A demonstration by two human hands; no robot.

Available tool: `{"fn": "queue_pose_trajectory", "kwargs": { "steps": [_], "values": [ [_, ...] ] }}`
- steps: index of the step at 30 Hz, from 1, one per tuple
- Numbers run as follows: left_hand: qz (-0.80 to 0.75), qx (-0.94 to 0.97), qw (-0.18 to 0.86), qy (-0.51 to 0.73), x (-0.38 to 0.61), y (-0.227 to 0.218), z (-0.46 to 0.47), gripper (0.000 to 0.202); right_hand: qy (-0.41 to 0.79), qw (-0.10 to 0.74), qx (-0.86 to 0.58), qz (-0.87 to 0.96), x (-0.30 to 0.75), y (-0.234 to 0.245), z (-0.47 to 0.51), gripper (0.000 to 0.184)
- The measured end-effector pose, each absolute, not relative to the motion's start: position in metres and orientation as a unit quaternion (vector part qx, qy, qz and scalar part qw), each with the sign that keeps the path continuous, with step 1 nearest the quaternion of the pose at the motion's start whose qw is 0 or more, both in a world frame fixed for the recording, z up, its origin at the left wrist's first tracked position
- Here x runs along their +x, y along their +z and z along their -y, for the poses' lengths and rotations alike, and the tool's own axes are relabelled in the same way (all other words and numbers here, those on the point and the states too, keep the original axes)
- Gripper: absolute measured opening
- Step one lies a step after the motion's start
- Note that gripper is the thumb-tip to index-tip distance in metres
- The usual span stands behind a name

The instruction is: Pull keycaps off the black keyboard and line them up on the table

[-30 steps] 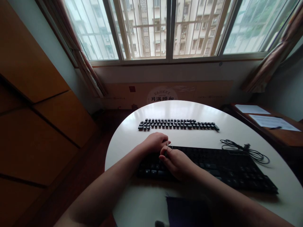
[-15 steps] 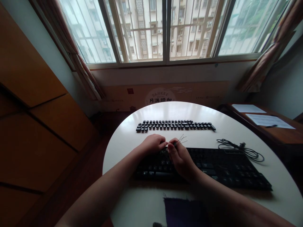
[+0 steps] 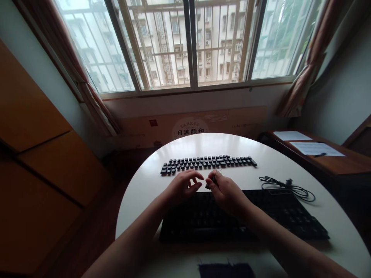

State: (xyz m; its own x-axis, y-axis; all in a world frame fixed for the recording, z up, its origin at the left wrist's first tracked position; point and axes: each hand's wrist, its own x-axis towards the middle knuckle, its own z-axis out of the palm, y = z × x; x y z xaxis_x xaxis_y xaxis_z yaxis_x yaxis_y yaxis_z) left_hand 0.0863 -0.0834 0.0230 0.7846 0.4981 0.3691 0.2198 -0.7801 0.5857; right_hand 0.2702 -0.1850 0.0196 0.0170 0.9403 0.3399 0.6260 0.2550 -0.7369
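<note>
My right hand is closed around a small wire keycap puller, its thin wires poking up past the fingers. A small dark piece shows at the fingertips, too small to make out for certain. My left hand hovers just to the left with fingers apart and nothing visible in them. Both hands are above the back edge of a black keyboard, whose upper rows look bare of caps. Beyond the hands, loose black keycaps stand in rows on the white table.
The round white table carries a coiled black cable at the keyboard's back right. A dark purple cloth lies at the near edge. To the right, a brown wooden table holds papers and a pen.
My left hand has drawn away from the right and its fingers have spread. The right hand keeps the puller, now turned and lifted slightly off the keyboard. The view has tilted up and shifted.
</note>
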Motion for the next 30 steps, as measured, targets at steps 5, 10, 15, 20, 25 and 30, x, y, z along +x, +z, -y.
{"fn": "queue_pose_trajectory", "kwargs": {
  "steps": [5, 10, 15, 20, 25, 30],
  "values": [
    [-0.174, 0.896, 0.303, 0.274, 0.09, 0.026, 0.087, 0.012, 0.179, 0.401, -0.561, 0.702, 0.269, 0.015, 0.184, 0.015],
    [-0.188, 0.904, 0.294, 0.247, 0.089, 0.023, 0.085, 0.012, 0.17, 0.397, -0.541, 0.722, 0.265, 0.009, 0.185, 0.01],
    [-0.217, 0.914, 0.257, 0.228, 0.088, 0.024, 0.084, 0.01, 0.154, 0.394, -0.537, 0.73, 0.266, 0.009, 0.186, 0.009],
    [-0.235, 0.919, 0.233, 0.216, 0.087, 0.025, 0.084, 0.01, 0.106, 0.361, -0.54, 0.753, 0.264, 0.014, 0.189, 0.008],
    [-0.227, 0.933, 0.191, 0.206, 0.084, 0.023, 0.083, 0.011, 0.08, 0.345, -0.539, 0.764, 0.265, 0.014, 0.189, 0.012],
    [-0.231, 0.926, 0.192, 0.228, 0.075, 0.023, 0.072, 0.008, 0.035, 0.355, -0.544, 0.76, 0.272, 0.016, 0.188, 0.016]
  ]
}}
